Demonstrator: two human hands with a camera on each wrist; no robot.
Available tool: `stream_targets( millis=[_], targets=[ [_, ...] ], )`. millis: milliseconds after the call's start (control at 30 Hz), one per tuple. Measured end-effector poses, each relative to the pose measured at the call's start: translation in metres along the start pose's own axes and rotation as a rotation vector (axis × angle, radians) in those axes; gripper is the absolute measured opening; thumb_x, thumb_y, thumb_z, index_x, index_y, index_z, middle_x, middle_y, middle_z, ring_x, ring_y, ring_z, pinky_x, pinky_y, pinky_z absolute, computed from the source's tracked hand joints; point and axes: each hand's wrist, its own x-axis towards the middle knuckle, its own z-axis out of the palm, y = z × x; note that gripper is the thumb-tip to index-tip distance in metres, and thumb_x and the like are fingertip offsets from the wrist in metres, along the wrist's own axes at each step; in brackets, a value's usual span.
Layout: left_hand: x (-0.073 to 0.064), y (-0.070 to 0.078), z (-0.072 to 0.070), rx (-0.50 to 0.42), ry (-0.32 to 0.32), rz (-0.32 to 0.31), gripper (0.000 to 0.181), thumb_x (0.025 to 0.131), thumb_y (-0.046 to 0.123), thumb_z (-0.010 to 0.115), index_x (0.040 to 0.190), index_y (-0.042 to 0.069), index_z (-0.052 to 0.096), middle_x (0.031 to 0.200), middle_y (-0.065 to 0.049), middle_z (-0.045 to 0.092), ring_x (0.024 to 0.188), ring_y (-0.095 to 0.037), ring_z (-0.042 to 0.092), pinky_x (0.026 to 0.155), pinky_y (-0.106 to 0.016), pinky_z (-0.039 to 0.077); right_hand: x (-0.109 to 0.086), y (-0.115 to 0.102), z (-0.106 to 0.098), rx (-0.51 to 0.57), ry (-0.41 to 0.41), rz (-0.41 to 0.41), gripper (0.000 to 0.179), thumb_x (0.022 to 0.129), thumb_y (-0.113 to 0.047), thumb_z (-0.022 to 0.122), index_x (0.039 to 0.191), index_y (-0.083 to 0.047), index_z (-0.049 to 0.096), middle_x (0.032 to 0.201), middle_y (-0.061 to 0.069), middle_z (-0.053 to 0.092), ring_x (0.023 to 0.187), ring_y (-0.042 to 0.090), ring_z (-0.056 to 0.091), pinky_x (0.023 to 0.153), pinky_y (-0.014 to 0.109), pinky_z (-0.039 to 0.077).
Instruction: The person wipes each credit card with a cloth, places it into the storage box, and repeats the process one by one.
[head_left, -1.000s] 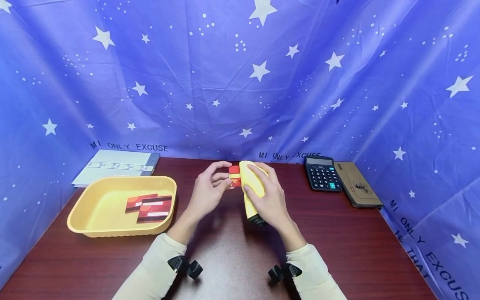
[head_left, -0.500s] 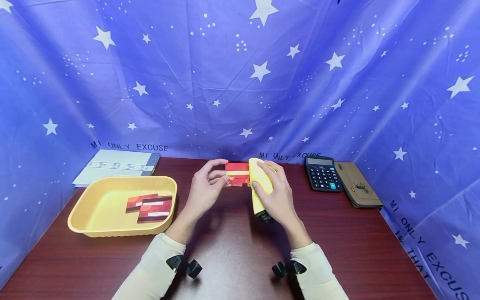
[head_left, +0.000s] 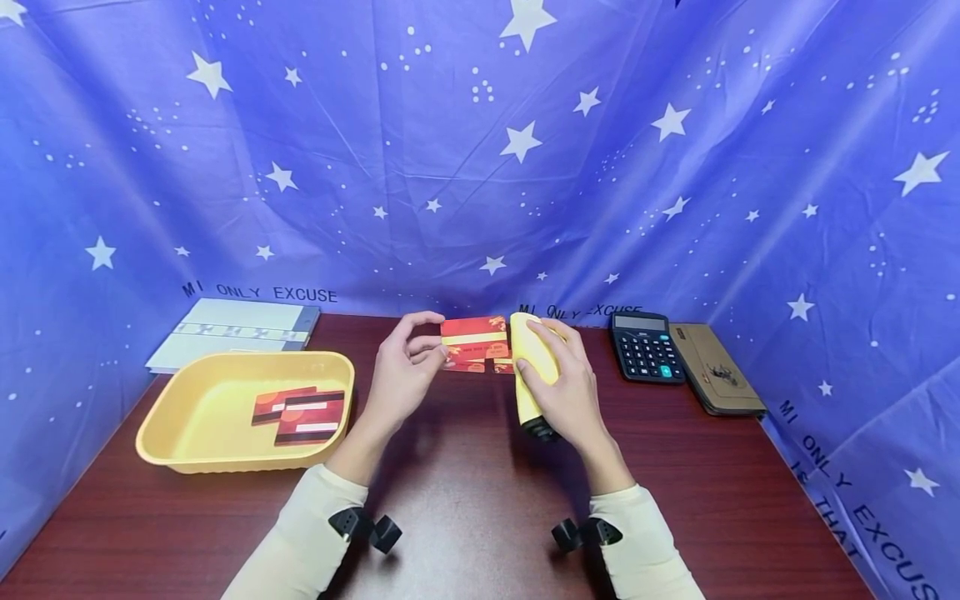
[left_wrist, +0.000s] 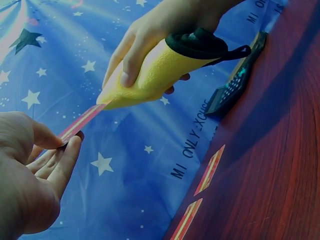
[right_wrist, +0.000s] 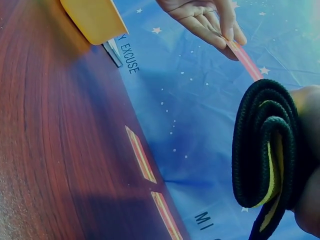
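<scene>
My left hand (head_left: 401, 367) pinches a red card (head_left: 475, 335) with a pale gold stripe by its left edge, above the table. My right hand (head_left: 570, 379) grips a rolled-up yellow cloth (head_left: 529, 404) with a black underside. The card's right edge lies at the cloth; whether they touch I cannot tell. Seen edge-on in the left wrist view, the card (left_wrist: 82, 122) reaches toward the cloth (left_wrist: 150, 80). On the table behind lie two more red-and-gold cards, partly hidden in the head view; in the right wrist view one card (right_wrist: 141, 155) lies beyond the other card (right_wrist: 166, 216).
At the left stands a yellow plastic basin (head_left: 240, 465) holding red cards with dark stripes (head_left: 309, 418). A white book (head_left: 232, 325) lies behind it. A black calculator (head_left: 648, 350) and a brown notebook or wallet (head_left: 716, 371) lie at the back right of the dark wooden table (head_left: 480, 517).
My right hand and the cloth have moved right along the card, uncovering nearly all of it. My left hand has shifted slightly left and up with the card. The table cards have come into view.
</scene>
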Motion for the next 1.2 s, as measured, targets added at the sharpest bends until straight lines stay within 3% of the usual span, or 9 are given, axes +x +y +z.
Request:
stream_targets(
  millis=[100,200,333,467,733,933,1100,1200],
  targets=[
    [-0.0004,0.0001,-0.0004,0.007,-0.013,0.004,0.031,0.091,-0.011,0.062,0.12,0.0,0.068,0.101,-0.029,0.074,0.079,-0.015,0.076,0.081,-0.037,0.068,0.0002,-0.0006,-0.0019,0.002,-0.002,-0.002,0.056,0.087,-0.017,0.08,0.14,-0.025,0.065,0.146,0.003,0.055,0.129,0.025,0.057,0.095,0.041,0.051],
    [-0.0007,-0.0005,-0.0007,0.038,-0.016,-0.006,0.027,0.092,-0.009,0.062,0.115,0.0,0.074,0.103,-0.027,0.076,0.08,-0.012,0.077,0.083,-0.041,0.067,0.0002,-0.001,-0.0035,0.007,-0.003,-0.006,0.056,0.087,-0.016,0.08,0.14,-0.024,0.065,0.146,0.004,0.055,0.131,0.025,0.056,0.096,0.04,0.05],
    [-0.0009,-0.0017,-0.0007,0.068,0.004,-0.027,0.028,0.093,-0.006,0.063,0.116,0.001,0.076,0.107,-0.024,0.077,0.08,-0.009,0.076,0.085,-0.043,0.067,-0.0001,-0.0017,-0.0054,0.015,0.001,-0.006,0.055,0.087,-0.016,0.08,0.139,-0.025,0.065,0.146,0.004,0.055,0.129,0.024,0.056,0.092,0.037,0.05],
    [-0.0007,-0.0016,-0.0007,0.076,0.03,-0.033,0.028,0.093,-0.004,0.064,0.117,0.001,0.077,0.112,-0.021,0.077,0.081,-0.008,0.074,0.082,-0.034,0.067,-0.0003,-0.0023,-0.0074,0.016,0.004,-0.004,0.055,0.087,-0.015,0.08,0.139,-0.025,0.065,0.146,0.003,0.055,0.126,0.023,0.057,0.089,0.035,0.05],
    [-0.0005,0.0004,-0.001,-0.03,-0.01,-0.008,0.035,0.094,-0.011,0.054,0.122,-0.006,0.072,0.117,-0.027,0.073,0.081,-0.012,0.077,0.089,-0.047,0.065,-0.0009,-0.0023,-0.0104,0.017,0.005,0.006,0.054,0.088,-0.015,0.08,0.139,-0.024,0.065,0.147,0.005,0.054,0.127,0.024,0.056,0.091,0.032,0.049],
    [-0.0013,0.0002,-0.0029,-0.053,-0.034,0.001,0.03,0.094,-0.01,0.059,0.122,-0.009,0.071,0.119,-0.029,0.072,0.086,-0.013,0.078,0.089,-0.042,0.066,-0.0016,-0.0022,-0.0104,0.029,0.0,0.019,0.055,0.088,-0.015,0.08,0.139,-0.025,0.065,0.147,0.003,0.054,0.126,0.022,0.056,0.09,0.029,0.049],
    [-0.0008,0.0,-0.003,-0.083,-0.053,-0.004,0.023,0.096,-0.002,0.066,0.117,-0.008,0.073,0.107,-0.032,0.074,0.084,-0.017,0.079,0.085,-0.046,0.066,-0.0016,-0.002,-0.0106,0.034,-0.005,0.024,0.055,0.088,-0.014,0.08,0.14,-0.026,0.065,0.148,0.003,0.054,0.126,0.022,0.056,0.089,0.028,0.049],
    [-0.0008,0.0,-0.0022,-0.047,-0.047,-0.013,0.021,0.095,0.003,0.07,0.115,-0.005,0.076,0.09,-0.023,0.078,0.072,-0.013,0.076,0.075,-0.037,0.069,-0.0012,-0.0015,-0.0106,0.034,-0.005,0.029,0.055,0.088,-0.014,0.08,0.14,-0.026,0.065,0.148,0.003,0.054,0.125,0.022,0.056,0.088,0.029,0.049]
  ],
)
